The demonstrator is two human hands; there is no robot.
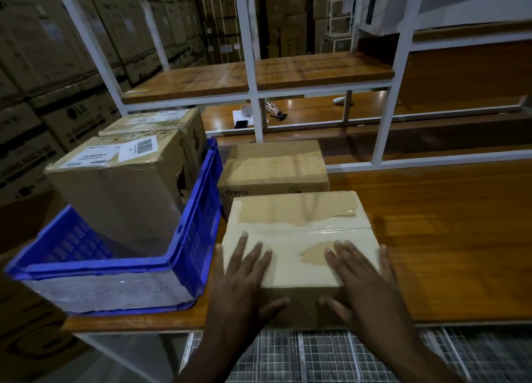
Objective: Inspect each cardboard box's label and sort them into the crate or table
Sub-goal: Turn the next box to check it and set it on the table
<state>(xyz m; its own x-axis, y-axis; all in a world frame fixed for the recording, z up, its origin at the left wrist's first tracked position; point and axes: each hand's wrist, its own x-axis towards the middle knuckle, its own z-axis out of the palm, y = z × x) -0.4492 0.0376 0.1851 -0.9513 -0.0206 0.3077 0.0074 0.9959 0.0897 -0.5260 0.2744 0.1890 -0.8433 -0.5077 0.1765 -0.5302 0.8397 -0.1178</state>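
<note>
resting flat on the near cardboard box (299, 238), the left hand (244, 279) and right hand (362, 279) lie with fingers straight and spread, thumbs hooked over its front face, gripping nothing. the box sits on the tabletop (446, 238) just right of the blue crate (195, 224), its long axis running away from the person. no label shows on top, so judging it likely needs a turn; the left hand is nearer the crate.
</note>
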